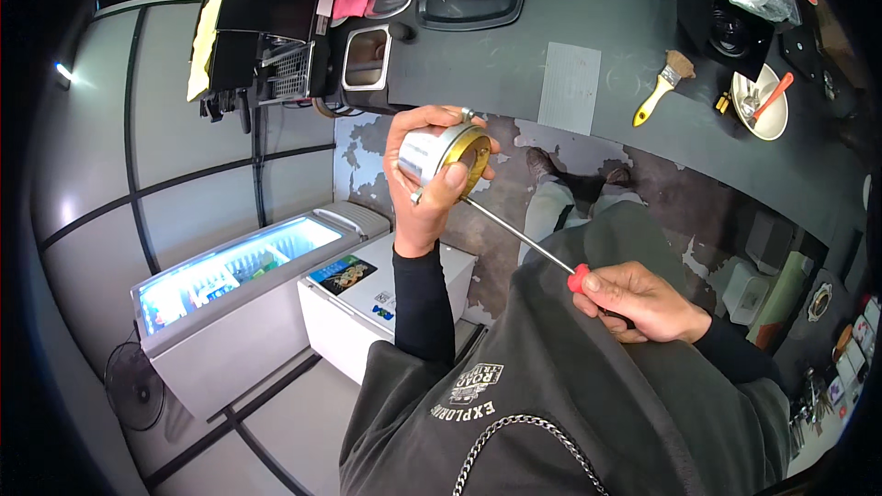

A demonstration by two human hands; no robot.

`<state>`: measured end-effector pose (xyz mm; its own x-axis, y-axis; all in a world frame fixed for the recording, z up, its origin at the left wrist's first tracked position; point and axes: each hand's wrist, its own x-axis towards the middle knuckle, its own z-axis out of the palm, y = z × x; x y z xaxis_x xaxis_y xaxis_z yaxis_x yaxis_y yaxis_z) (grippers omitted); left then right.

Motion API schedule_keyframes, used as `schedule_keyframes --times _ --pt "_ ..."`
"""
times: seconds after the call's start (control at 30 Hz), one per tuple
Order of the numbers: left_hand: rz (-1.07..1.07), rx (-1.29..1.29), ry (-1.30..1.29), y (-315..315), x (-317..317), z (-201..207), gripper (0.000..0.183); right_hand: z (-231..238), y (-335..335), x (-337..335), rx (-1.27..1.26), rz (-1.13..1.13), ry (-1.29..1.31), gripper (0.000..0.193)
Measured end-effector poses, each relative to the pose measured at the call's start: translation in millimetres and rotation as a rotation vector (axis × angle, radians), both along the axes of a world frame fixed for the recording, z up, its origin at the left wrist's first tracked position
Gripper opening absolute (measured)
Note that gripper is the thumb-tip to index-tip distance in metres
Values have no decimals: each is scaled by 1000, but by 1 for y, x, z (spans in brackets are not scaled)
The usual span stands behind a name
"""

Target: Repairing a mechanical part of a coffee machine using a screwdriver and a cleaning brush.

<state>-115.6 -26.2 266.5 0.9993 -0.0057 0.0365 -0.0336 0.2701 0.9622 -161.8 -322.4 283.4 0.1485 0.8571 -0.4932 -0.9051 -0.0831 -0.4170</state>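
Observation:
My left hand [418, 211] is closed around a short silver cylinder [420, 154], which has a gold-coloured round face and small metal knobs at its sides. I cannot make out exactly what kind of part it is. My right hand [648, 301] grips a screwdriver [525, 239] by its red and black handle. The long steel shaft slants up and left to the lower edge of the cylinder. Its tip is hidden there, so I cannot tell what it touches. Both hands are in front of my body, short of the dark table [459, 64].
On the table lie a sheet of paper [570, 87], a yellow-handled brush [654, 103] and a white bowl [779, 119] with utensils. A black tray [469, 2] and a small metal basin [366, 69] are farther left. Two white chest freezers [230, 340] stand at the left.

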Motion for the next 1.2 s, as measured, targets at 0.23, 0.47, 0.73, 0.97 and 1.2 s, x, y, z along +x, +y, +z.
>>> schedule_keyframes --times 0.23,0.47,0.73,0.97,1.2 --pt "35 105 92 -14 -19 -9 57 7 -13 -11 -217 8 -356 50" --pt "141 286 139 -25 -28 -13 52 8 -14 -14 -441 -70 -936 45" --pt "207 220 103 -15 -37 -6 54 11 -10 -4 -378 75 -950 45" --pt "191 189 -3 -10 -49 -5 55 -5 -12 -6 27 53 -142 49" --pt "136 165 -29 -10 -51 -6 59 1 -20 16 -13 173 277 46"
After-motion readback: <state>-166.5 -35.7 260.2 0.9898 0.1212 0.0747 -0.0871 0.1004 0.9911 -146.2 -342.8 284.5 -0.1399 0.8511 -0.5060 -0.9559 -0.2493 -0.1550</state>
